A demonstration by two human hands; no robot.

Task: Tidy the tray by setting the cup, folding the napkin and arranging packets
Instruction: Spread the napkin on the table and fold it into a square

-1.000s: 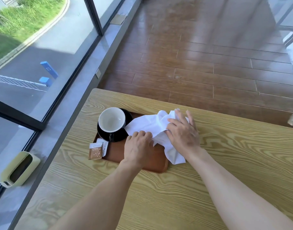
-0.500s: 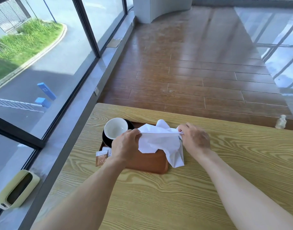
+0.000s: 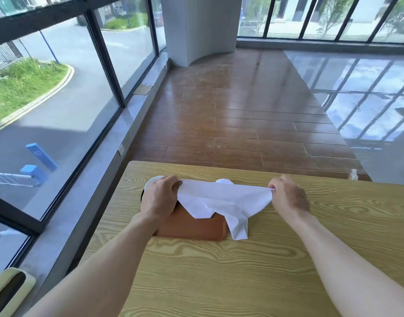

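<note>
A white napkin (image 3: 221, 201) hangs stretched in the air above a brown tray (image 3: 191, 227) on the wooden table (image 3: 219, 277). My left hand (image 3: 161, 199) pinches its left corner and my right hand (image 3: 288, 197) pinches its right corner. The napkin's lower part droops over the tray's right end, one tail touching the table. Only the rim of the white cup (image 3: 151, 181) on its dark saucer shows behind my left hand. The packets are hidden under my left hand and forearm.
Floor-to-ceiling windows (image 3: 59, 106) run along the left, close to the table's left edge. A pale green container (image 3: 11, 291) sits on the sill at the lower left. A small clear bottle (image 3: 354, 174) stands beyond the table's far right edge.
Both hands have lifted the napkin off the tray and pulled apart, stretching it wide. The camera has tilted up, so my left hand and arm now cover the cup and packets.
</note>
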